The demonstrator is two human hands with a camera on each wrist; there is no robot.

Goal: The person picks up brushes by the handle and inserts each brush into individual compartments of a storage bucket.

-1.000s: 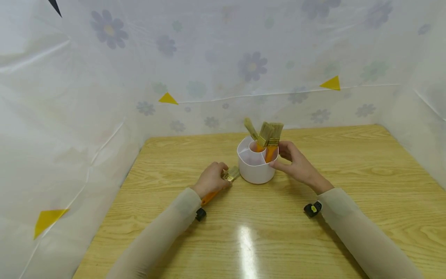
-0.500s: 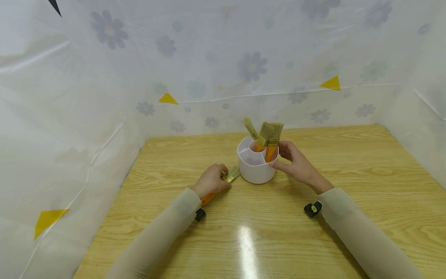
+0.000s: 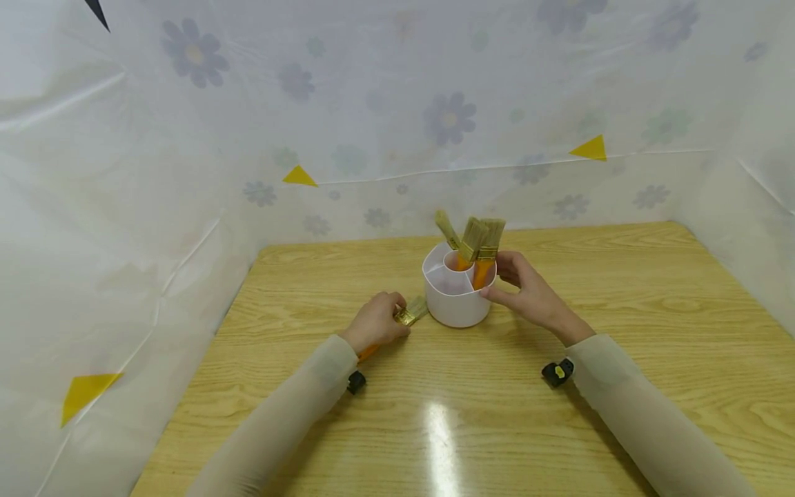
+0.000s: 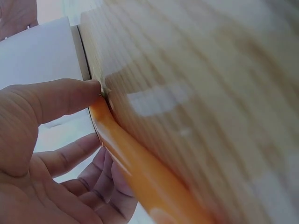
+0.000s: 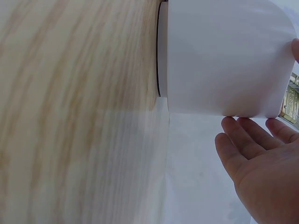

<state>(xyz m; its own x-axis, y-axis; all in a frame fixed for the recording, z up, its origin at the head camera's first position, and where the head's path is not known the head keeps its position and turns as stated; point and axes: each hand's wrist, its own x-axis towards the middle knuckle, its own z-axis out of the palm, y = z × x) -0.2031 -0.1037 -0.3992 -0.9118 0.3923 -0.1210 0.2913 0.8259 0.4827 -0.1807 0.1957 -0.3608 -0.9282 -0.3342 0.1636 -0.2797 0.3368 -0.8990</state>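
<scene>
Left hand [image 3: 375, 320] with fingers curled in a grip; right hand [image 3: 526, 290] relaxed, fingertips [image 5: 243, 126] extended, both forearms reaching forward

You've got a wood-grain table [image 3: 621, 331] with a glare streak near the front edge. Around it on three sides hangs a thin white plastic sheet [image 3: 155, 172] printed with faded flowers, plus some yellow triangles [image 3: 590, 148] stuck on it and a dark one top left.

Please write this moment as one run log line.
left hand: grips orange-handled paintbrush on table | right hand: touches white brush holder
</scene>
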